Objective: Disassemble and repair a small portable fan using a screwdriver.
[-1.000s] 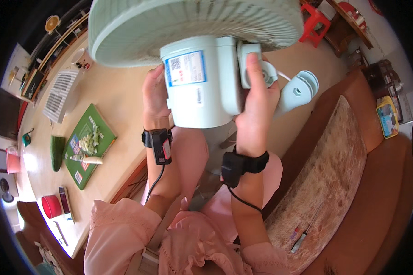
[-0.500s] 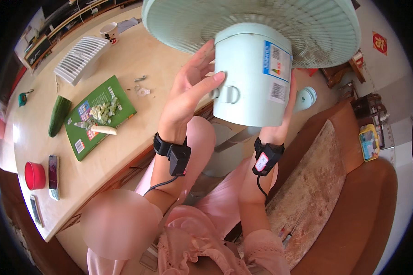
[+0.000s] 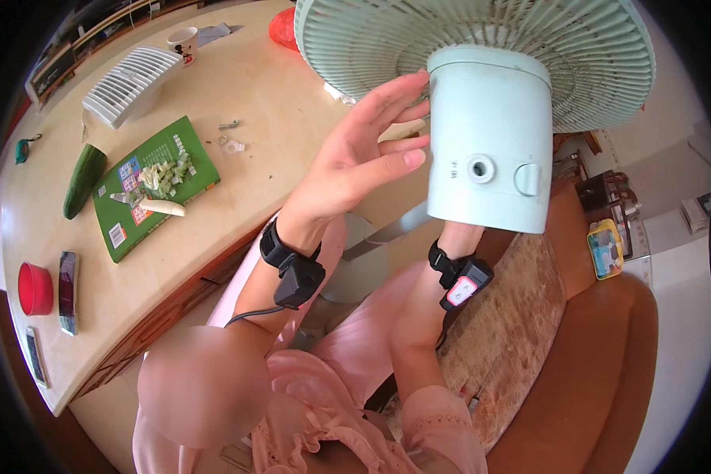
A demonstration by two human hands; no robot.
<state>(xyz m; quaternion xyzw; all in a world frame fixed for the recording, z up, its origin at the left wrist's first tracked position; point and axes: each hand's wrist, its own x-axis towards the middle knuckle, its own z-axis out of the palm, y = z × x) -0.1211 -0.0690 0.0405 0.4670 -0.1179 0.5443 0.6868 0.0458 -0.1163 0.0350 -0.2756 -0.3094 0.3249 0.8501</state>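
Since half a second ago the fan (image 3: pixel 490 110) has turned and shifted right, in front of the person: its sticker is out of sight, and one round socket and one catch face this way. Of two hands, the left hand (image 3: pixel 351 162) is open, fingers spread at the fan's left side; the right hand (image 3: pixel 460 235) is mostly hidden behind the fan's housing, so I cannot tell how it grips. Left of the fan, the table (image 3: pixel 276 103) carries one green book (image 3: pixel 142 223) under chopped vegetables (image 3: pixel 166 177), one cucumber (image 3: pixel 84 182), two phones (image 3: pixel 68 292), one red cup (image 3: pixel 35 288) and one white cup (image 3: pixel 183 43). The fan's grille partly blocks the table. One brown sofa (image 3: pixel 608 347) stands lower right of the fan.
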